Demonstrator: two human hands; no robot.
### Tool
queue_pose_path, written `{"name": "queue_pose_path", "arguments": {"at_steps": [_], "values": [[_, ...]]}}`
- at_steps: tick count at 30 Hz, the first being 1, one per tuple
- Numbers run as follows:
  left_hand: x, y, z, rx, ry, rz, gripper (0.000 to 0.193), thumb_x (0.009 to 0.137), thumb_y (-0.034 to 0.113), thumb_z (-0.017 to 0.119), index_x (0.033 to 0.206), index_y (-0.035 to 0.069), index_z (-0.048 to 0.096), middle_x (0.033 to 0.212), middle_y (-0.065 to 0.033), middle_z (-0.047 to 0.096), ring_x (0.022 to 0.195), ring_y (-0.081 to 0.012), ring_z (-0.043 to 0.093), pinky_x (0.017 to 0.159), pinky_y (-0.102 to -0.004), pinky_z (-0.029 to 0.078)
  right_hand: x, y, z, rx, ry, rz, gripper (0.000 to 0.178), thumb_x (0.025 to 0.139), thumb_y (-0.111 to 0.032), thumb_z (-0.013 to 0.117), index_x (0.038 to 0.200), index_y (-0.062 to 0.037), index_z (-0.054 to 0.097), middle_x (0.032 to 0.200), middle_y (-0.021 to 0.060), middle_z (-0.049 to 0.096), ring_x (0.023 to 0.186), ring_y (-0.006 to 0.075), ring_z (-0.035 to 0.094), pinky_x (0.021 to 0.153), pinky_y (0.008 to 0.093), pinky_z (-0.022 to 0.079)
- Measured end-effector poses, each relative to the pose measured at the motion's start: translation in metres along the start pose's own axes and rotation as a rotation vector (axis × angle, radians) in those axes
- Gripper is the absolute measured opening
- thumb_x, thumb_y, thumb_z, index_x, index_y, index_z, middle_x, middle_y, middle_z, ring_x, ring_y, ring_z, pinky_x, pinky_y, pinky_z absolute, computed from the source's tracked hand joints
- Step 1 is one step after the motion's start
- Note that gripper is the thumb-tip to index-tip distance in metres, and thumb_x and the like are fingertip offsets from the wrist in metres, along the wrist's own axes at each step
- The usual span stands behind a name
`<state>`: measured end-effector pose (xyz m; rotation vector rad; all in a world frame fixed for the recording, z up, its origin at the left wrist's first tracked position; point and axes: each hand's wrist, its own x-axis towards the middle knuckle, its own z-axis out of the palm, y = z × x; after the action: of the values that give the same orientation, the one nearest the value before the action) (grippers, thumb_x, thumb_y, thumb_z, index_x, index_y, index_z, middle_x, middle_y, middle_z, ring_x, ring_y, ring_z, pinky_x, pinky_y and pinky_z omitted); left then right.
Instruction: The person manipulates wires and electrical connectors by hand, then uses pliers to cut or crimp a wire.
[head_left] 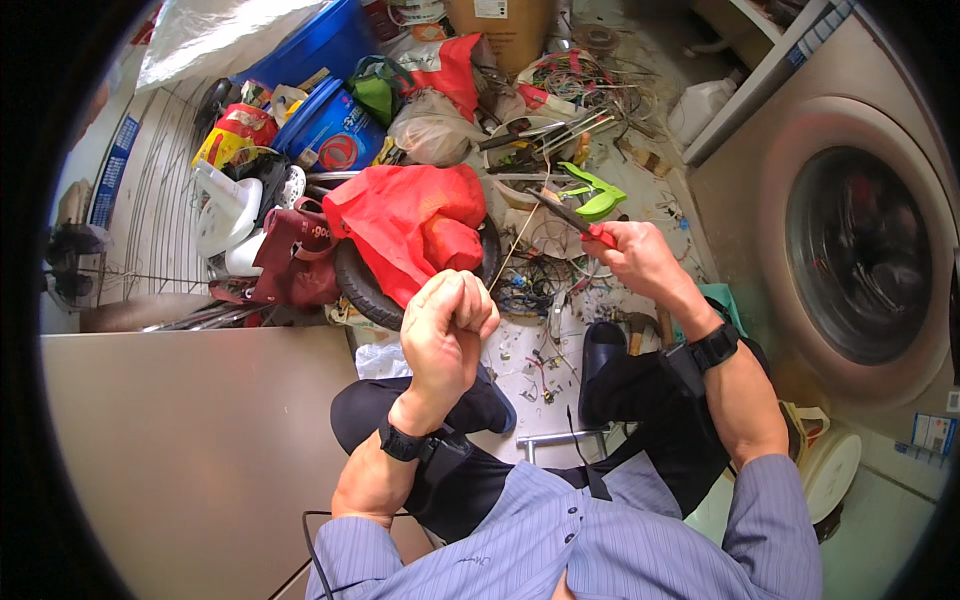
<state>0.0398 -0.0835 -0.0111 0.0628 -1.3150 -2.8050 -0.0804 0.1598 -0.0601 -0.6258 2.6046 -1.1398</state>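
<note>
My left hand is closed in a fist in front of me, gripping a thin pale wire. From the fist the wire runs up and away to the right, past the tip of the tool in my other hand. My right hand is wrapped around the red handle of a long, dark-bladed cutting tool; whether it is a knife or scissors I cannot make out. Its blade points up and left, close to the wire. Just beyond the blade lies a bright green plastic clip-like piece.
Left of centre, a red bag lies over a black tyre. A blue bucket stands behind. Tangled wires and scraps litter the floor. A washing machine borders the right; a flat grey panel fills the left.
</note>
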Motion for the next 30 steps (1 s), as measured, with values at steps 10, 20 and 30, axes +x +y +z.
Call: {"name": "queue_pose_path", "arguments": {"at_steps": [10, 20, 30], "values": [[0.014, 0.002, -0.012, -0.074, -0.019, 0.119, 0.039, 0.101, 0.021, 0.042, 0.065, 0.011, 0.034, 0.063, -0.0011, 0.031, 0.059, -0.0147, 0.031, 0.052, -0.0294, 0.031, -0.004, -0.016, 0.016, 0.372, -0.412, 0.273, 0.025, 0.095, -0.026, 0.064, 0.101, -0.0012, 0.065, 0.081, 0.0012, 0.066, 0.068, 0.0098, 0.06, 0.063, 0.0276, 0.054], [0.016, -0.012, -0.007, 0.003, -0.043, 0.12, 0.037, 0.1, 0.018, 0.044, 0.065, 0.009, 0.035, 0.064, -0.0022, 0.032, 0.06, -0.0156, 0.033, 0.055, -0.031, 0.034, -0.023, -0.047, 0.019, 0.254, -0.59, 0.046, 0.025, 0.092, -0.025, 0.063, 0.097, 0.0, 0.06, 0.072, 0.0179, 0.061, 0.066, 0.0314, 0.059, 0.066, 0.0418, 0.048], [0.013, -0.018, -0.002, 0.145, 0.009, 0.063, 0.035, 0.099, 0.016, 0.043, 0.066, 0.007, 0.036, 0.064, -0.0028, 0.033, 0.06, -0.0151, 0.033, 0.056, -0.0304, 0.034, -0.03, -0.042, 0.025, 0.019, -0.379, -0.034, 0.029, 0.091, -0.03, 0.066, 0.093, -0.0016, 0.064, 0.078, 0.0221, 0.066, 0.078, 0.0403, 0.065, 0.067, 0.0448, 0.051]]}}
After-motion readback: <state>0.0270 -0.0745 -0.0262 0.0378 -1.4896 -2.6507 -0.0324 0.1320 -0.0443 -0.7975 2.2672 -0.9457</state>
